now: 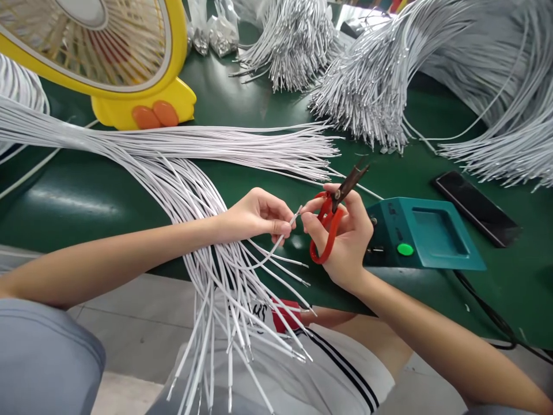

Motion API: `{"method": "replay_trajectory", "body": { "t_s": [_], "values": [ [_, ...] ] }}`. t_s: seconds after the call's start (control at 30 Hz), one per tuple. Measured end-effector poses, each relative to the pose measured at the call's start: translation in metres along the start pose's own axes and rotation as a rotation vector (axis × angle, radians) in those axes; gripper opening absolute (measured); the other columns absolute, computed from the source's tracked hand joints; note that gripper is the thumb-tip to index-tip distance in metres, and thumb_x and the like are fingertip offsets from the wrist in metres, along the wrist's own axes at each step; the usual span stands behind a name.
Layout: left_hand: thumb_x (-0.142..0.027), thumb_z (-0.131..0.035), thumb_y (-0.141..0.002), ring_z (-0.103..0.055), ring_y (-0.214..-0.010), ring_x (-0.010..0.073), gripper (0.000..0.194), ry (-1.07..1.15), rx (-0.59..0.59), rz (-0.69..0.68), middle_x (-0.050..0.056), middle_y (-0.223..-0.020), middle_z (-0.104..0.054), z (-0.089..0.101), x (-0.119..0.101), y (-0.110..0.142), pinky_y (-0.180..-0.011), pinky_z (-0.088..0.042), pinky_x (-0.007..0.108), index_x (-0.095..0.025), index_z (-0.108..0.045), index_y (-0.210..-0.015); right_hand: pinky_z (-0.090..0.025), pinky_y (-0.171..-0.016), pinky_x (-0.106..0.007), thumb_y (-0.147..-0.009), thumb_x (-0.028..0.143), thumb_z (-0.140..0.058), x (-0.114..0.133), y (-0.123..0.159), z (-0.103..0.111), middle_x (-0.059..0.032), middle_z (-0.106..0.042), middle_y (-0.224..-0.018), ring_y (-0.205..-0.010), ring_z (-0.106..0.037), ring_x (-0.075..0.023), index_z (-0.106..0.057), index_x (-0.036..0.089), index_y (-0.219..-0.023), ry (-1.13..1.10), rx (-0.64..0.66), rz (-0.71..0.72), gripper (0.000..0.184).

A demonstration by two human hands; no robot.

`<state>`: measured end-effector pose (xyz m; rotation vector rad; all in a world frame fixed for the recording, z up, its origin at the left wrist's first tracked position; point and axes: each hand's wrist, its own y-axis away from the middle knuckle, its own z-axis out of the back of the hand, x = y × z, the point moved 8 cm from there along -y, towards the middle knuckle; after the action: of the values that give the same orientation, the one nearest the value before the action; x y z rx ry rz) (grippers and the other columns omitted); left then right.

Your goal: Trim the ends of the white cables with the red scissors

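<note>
My left hand (261,216) pinches a white wire (276,246) between thumb and fingers, close to its tip. The tip points up and right, toward my right fingertips. My right hand (348,245) is closed around small scissors with red handles (333,229); their dark blades point up and right, away from the wire. The right thumb and index finger are close to the wire's tip; whether they touch it I cannot tell. Under my left forearm, a bundle of white wires (203,196) fans over the table edge, its ends hanging above my lap.
Another row of white wires (259,147) lies behind my hands. A teal machine with a green button (405,249) sits right of my right hand, beside a black phone (477,207). A yellow fan (142,104) and large wire bundles (363,92) stand at the back of the green table.
</note>
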<state>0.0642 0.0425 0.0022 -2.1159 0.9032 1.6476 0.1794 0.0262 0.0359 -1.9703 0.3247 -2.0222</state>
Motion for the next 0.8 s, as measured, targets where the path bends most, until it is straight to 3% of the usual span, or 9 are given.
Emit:
{"method": "replay_trajectory", "body": {
  "t_s": [0.3,0.57,0.8],
  "values": [
    [-0.030,-0.079,-0.068,-0.064,-0.053,0.0111,0.027,0.040,0.058,0.076,0.004,-0.063,-0.068,-0.004,0.008,0.001,-0.054,-0.055,0.020,-0.007,-0.066,-0.074,-0.055,-0.063,-0.027,-0.075,0.021,-0.071,0.002,0.002,-0.001,0.0039,-0.063,-0.076,-0.069,-0.063,-0.0110,-0.050,0.026,-0.109,0.053,0.008,0.049,0.040],
    [-0.026,-0.081,-0.064,-0.058,-0.050,0.0086,0.025,-0.062,-0.060,-0.038,0.003,-0.058,-0.064,0.004,-0.002,0.002,-0.050,-0.051,0.018,-0.006,-0.067,-0.069,-0.053,-0.054,-0.027,-0.079,0.019,-0.065,0.002,0.004,0.010,0.0026,-0.062,-0.078,-0.065,-0.061,-0.0117,-0.050,0.028,-0.110,0.132,-0.131,0.053,0.035],
    [-0.023,-0.082,-0.061,-0.057,-0.051,0.0084,0.022,-0.146,-0.133,-0.060,0.002,-0.057,-0.063,0.008,-0.006,0.003,-0.049,-0.049,0.017,-0.007,-0.067,-0.067,-0.055,-0.059,-0.026,-0.078,0.021,-0.067,0.000,0.005,0.003,0.0015,-0.067,-0.083,-0.072,-0.064,-0.0120,-0.049,0.027,-0.112,0.055,-0.030,0.030,0.039]
  ]
}}
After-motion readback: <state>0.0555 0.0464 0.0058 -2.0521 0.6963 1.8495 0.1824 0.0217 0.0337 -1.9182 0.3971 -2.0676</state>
